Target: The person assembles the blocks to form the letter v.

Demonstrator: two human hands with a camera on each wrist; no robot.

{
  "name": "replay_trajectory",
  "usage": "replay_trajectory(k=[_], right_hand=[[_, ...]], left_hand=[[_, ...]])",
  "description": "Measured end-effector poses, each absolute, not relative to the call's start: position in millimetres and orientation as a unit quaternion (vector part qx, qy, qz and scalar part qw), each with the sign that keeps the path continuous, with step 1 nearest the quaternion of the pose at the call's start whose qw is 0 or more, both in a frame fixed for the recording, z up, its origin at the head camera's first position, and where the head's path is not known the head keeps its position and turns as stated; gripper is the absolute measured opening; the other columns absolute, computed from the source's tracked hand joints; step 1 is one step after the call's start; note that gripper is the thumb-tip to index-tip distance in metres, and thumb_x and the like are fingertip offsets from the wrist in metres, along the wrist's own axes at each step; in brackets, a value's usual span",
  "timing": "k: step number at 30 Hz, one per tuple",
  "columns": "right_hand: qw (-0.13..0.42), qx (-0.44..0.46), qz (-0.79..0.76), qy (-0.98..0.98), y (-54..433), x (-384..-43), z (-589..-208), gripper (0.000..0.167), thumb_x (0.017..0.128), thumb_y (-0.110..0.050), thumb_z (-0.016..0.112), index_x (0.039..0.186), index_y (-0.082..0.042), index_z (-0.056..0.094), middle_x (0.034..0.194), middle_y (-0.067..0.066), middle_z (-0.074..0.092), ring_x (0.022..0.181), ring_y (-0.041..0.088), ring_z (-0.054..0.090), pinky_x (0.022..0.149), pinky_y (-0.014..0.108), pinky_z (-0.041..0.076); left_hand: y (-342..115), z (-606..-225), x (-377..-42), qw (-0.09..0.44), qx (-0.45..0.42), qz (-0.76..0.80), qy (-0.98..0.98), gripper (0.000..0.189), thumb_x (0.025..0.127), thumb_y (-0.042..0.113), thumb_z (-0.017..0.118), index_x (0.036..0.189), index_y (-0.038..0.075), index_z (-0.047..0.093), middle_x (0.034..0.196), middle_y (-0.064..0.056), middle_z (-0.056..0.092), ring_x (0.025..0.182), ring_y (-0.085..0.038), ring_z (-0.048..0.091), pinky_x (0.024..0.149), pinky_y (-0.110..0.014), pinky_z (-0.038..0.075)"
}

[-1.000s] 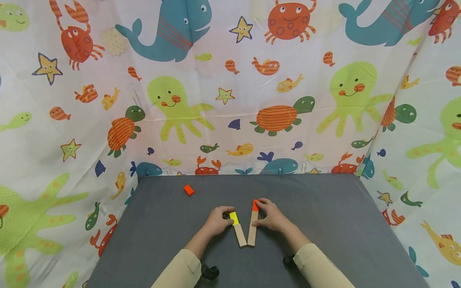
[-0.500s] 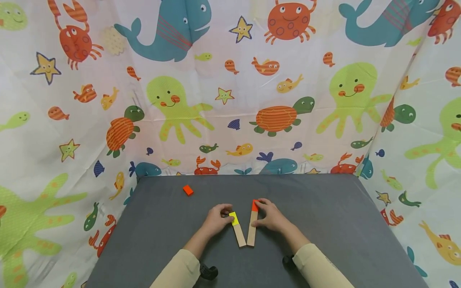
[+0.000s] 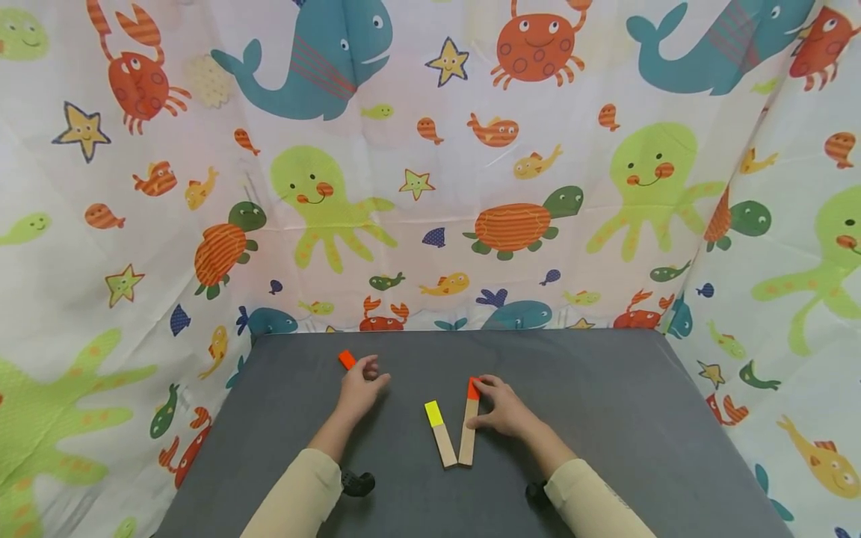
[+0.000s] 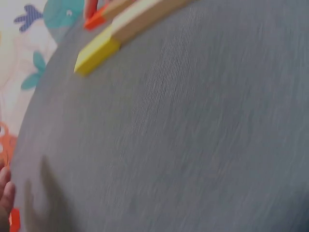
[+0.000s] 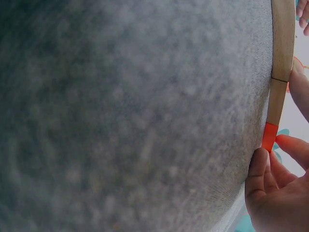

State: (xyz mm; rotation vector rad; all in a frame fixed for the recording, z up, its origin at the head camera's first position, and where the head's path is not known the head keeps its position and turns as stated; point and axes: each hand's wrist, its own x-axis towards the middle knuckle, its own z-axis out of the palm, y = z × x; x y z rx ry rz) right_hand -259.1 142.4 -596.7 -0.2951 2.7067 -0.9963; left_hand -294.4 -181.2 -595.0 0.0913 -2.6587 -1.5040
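Two strips of blocks lie on the grey table, their near ends together and far ends spread. The left strip has a yellow block (image 3: 433, 413) beyond a plain wooden block (image 3: 445, 447). The right one ends in an orange block (image 3: 474, 389), past a plain wooden length (image 3: 467, 433). My right hand (image 3: 506, 409) holds that orange end: fingers bend about it and the thumb lies along the wood, as the right wrist view shows. My left hand (image 3: 361, 390), fingers loosely bent and holding nothing visible, is beside a loose orange block (image 3: 346, 359), partly covering it.
A grey cloth-covered table (image 3: 572, 388) spreads around the blocks. Behind and at both sides hangs a white curtain (image 3: 417, 224) printed with sea animals. Dark wrist devices (image 3: 357, 483) sit under both forearms.
My left hand has let go of the yellow block and moved left and away to the loose orange block. The right hand and both strips keep their places.
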Motion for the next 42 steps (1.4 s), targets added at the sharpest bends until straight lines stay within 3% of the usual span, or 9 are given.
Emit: replay_trajectory(k=[6,14,22,29,37,42], right_hand=[[0.122,-0.099,-0.345,0.926,142.0,-260.8,-596.2,0.093,0.074,-0.036,0.09,0.152,-0.011,0.045,0.159,0.012,0.035,0.144,0.039,0.035,0.111,0.059,0.038],[0.127,-0.093,-0.343,0.926,142.6,-259.9,-597.9,0.093,0.074,-0.037,0.09,0.152,-0.012,0.046,0.159,0.012,0.036,0.145,0.039,0.035,0.112,0.059,0.037],[0.124,-0.096,-0.34,0.927,143.3,-260.5,-595.5,0.093,0.074,-0.036,0.09,0.152,-0.011,0.047,0.159,0.012,0.036,0.144,0.039,0.035,0.112,0.059,0.038],[0.121,-0.102,-0.343,0.926,143.3,-258.2,-598.3,0.093,0.074,-0.037,0.09,0.151,-0.009,0.047,0.158,0.012,0.037,0.143,0.038,0.037,0.111,0.058,0.039],[0.124,-0.109,-0.342,0.925,142.0,-257.9,-598.9,0.094,0.073,-0.039,0.09,0.151,-0.007,0.047,0.159,0.012,0.036,0.144,0.039,0.035,0.111,0.058,0.039],[0.122,-0.104,-0.339,0.927,144.2,-258.9,-599.7,0.094,0.074,-0.039,0.09,0.151,-0.007,0.046,0.159,0.012,0.035,0.144,0.038,0.035,0.111,0.057,0.039]], left_hand=[[-217.6,-597.1,-313.5,0.096,0.041,-0.372,-0.922,0.06,0.088,0.017,0.075,0.142,0.001,0.054,0.144,-0.025,0.047,0.134,-0.045,0.037,0.111,-0.06,0.033],[-244.4,-606.1,-323.8,0.0,0.071,-0.308,-0.949,0.075,0.097,0.024,0.065,0.155,-0.004,0.028,0.159,-0.029,0.027,0.143,-0.052,0.023,0.116,-0.067,0.02],[-234.1,-614.0,-325.3,0.022,0.081,-0.29,-0.953,0.059,0.097,0.029,0.067,0.146,0.002,0.049,0.148,-0.025,0.044,0.138,-0.048,0.029,0.108,-0.067,0.024],[-222.7,-614.1,-328.2,0.046,0.11,-0.291,-0.949,0.067,0.094,0.039,0.071,0.143,-0.002,0.05,0.143,-0.028,0.046,0.131,-0.049,0.032,0.107,-0.067,0.024],[-217.7,-617.1,-325.3,0.07,0.123,-0.303,-0.942,0.058,0.093,0.03,0.073,0.138,-0.003,0.056,0.136,-0.029,0.05,0.124,-0.047,0.038,0.104,-0.063,0.03],[-211.3,-616.2,-328.4,0.097,0.077,-0.34,-0.932,0.057,0.09,0.026,0.076,0.135,-0.004,0.059,0.132,-0.029,0.053,0.122,-0.046,0.046,0.107,-0.059,0.036]])
